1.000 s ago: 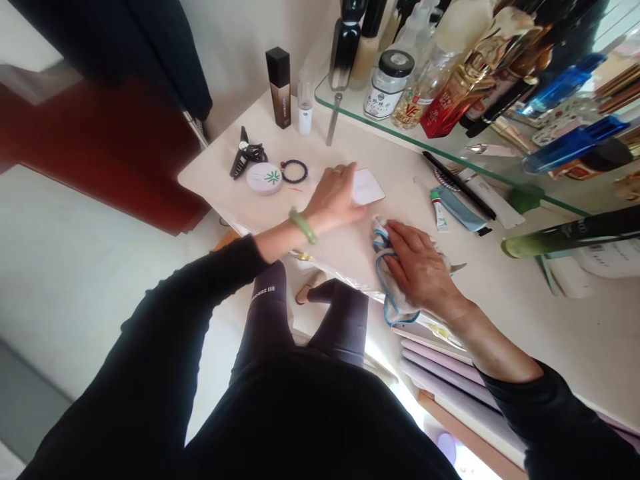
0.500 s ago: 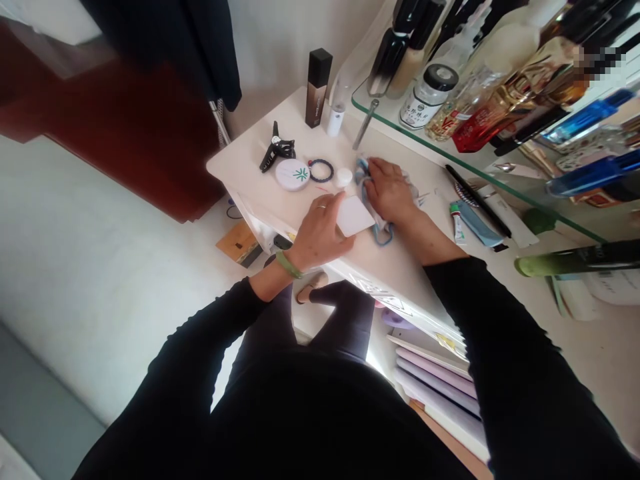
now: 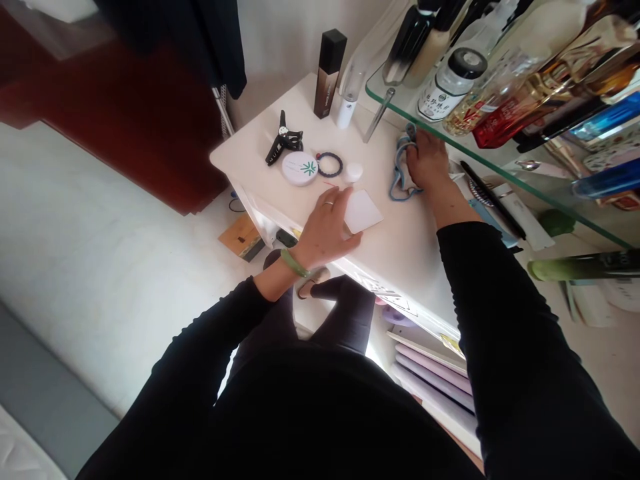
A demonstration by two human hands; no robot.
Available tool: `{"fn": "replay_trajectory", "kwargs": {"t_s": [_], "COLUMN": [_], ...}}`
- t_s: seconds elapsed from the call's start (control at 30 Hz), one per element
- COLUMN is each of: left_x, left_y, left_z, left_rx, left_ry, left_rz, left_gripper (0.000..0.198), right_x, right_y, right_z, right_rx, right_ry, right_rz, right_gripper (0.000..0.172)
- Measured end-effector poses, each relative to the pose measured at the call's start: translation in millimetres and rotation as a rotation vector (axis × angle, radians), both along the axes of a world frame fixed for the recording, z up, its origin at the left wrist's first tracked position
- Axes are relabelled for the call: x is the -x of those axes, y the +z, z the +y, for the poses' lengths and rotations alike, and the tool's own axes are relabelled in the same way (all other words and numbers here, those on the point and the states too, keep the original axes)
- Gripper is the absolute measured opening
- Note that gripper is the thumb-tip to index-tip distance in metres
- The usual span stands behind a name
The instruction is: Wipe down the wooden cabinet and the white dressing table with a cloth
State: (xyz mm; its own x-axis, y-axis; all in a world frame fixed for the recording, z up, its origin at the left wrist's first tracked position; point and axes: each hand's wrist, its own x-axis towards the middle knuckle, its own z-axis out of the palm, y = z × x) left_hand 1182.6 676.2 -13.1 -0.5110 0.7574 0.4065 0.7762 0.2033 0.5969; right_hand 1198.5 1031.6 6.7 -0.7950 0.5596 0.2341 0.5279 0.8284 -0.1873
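Left hand — fingers together and nearly flat, tips at the edge of a white square pad, mid-top. Right hand — fingers bearing down on a blue-edged cloth, on the white vanity top, just beside the glass shelf; spread or gathered, cannot tell.

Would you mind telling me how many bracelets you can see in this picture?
2: a green bangle on the left wrist, and a dark beaded band lying on the white tabletop beside a round compact. Sleeves could hide more.
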Motion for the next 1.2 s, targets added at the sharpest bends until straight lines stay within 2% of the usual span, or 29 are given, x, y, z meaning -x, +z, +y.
{"fn": "replay_trajectory", "kwargs": {"t_s": [0.2, 0.4, 0.5, 0.57, 0.67, 0.77, 0.87, 0.97, 1.1, 1.2], "left_x": [1.1, 1.7, 1.5, 1.2, 0.1, -1.4, -1.1, 3.9, 15.2, 22.5], "left_y": [1.6, 3.5, 3.4, 2.4, 1.7, 3.3, 5.4, 5.5, 6.2, 8.0], "left_z": [3.5, 8.1, 8.5, 8.0, 6.1, 3.1, 0.8, 0.9, 3.2, 3.6], "left_rx": [0.006, -0.013, -0.028, -0.050, -0.078, -0.095, -0.115, -0.117, -0.135, -0.152], "left_ry": [-0.007, -0.023, -0.022, -0.012, -0.004, 0.014, 0.037, 0.034, 0.033, 0.025], "left_rz": [-0.026, -0.045, -0.032, -0.023, -0.015, -0.016, -0.036, -0.078, -0.183, -0.240], "left_gripper": [0.090, 0.089, 0.088, 0.088, 0.086, 0.085, 0.083, 0.084, 0.081, 0.080], "right_x": [-32.4, -42.6, -62.3, -84.3, -126.2, -167.9, -190.7, -176.4, -112.6, -75.7], "right_y": [-7.6, -9.8, -12.4, -10.2, 0.7, 13.4, 18.8, 16.3, 10.1, 9.3], "right_z": [9.7, -13.3, -41.4, -68.0, -116.6, -160.5, -176.2, -155.8, -111.5, -109.6], "right_rx": [-0.072, -0.092, -0.117, -0.124, -0.091, -0.029, 0.015, 0.018, -0.028, -0.043], "right_ry": [-0.114, -0.114, -0.047, 0.065, 0.281, 0.416, 0.478, 0.443, 0.237, 0.121], "right_rz": [0.016, 0.020, -0.003, -0.012, -0.010, -0.026, -0.040, -0.049, -0.067, -0.075], "right_gripper": [0.055, 0.064, 0.072, 0.073, 0.072, 0.071, 0.070, 0.069, 0.072, 0.072]}}
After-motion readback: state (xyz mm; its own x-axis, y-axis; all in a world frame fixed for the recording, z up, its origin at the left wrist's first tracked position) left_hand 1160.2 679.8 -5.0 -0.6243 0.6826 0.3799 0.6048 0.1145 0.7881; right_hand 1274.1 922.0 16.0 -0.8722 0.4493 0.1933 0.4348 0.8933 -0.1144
